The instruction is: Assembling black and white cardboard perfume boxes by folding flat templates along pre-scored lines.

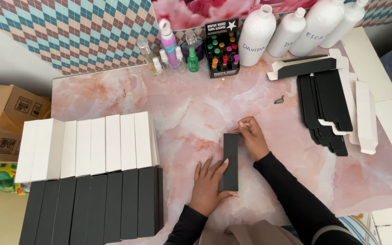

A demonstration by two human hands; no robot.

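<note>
**Both hands on the slim black box**

Grip first: the left hand [208, 187] lies flat, fingers spread, pressing the near half of the black box [230, 161] against the pink marble bench [114, 93], while the right hand [252, 136] pinches its fingertips together at the box's far end (looks like the flap there). The box lies mid-bench, long axis running straight away from the person, between the two hands. Finished boxes [96, 177] sit well left; flat black blanks [325, 106] lie well right
</note>
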